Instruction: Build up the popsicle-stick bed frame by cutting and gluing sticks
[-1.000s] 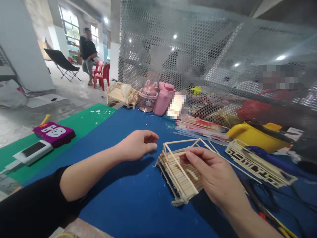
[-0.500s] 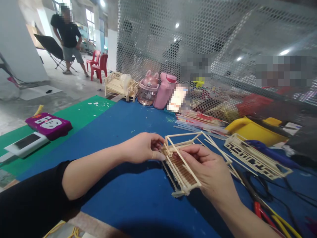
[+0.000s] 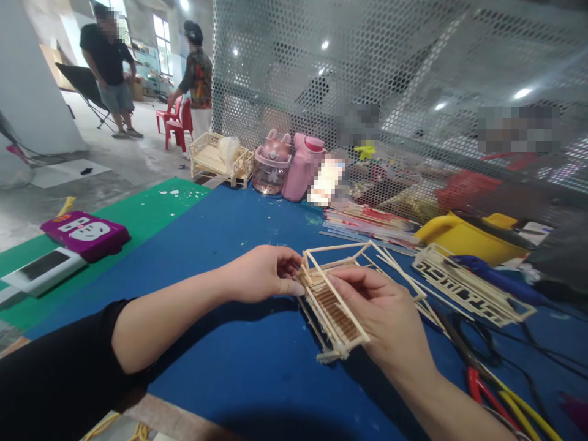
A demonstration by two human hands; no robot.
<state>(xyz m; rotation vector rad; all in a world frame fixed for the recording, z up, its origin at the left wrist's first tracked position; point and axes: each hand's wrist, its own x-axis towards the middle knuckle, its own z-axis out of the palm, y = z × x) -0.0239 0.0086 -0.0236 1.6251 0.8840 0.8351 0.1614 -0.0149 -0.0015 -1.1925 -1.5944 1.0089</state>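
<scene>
A small model frame built from thin wooden sticks (image 3: 337, 311), with a slatted panel inside, is held tilted above the blue table top. My left hand (image 3: 264, 274) pinches its far left corner between thumb and curled fingers. Around the frame's right side, my right hand (image 3: 390, 309) is closed, its thumb and fingertips reaching inside the upper bar; some fingertips are hidden. Just beyond the right hand lie loose wooden sticks (image 3: 399, 269) and another stick-built panel (image 3: 463, 291), with a blue tool (image 3: 489, 275), likely a glue gun, resting across it.
Pliers (image 3: 475, 386) with red handles lie front right. A yellow container (image 3: 473, 239), bundled sticks (image 3: 372, 223), a pink bottle (image 3: 296, 171), a clear jar (image 3: 271, 174) and a wooden stick model (image 3: 211, 156) line the back. A purple power strip (image 3: 87, 234) sits left. Two people stand far off.
Both hands keep their hold on the stick frame, with hardly any movement. A second person has come into view by the red chairs. The whole view has shifted slightly.
</scene>
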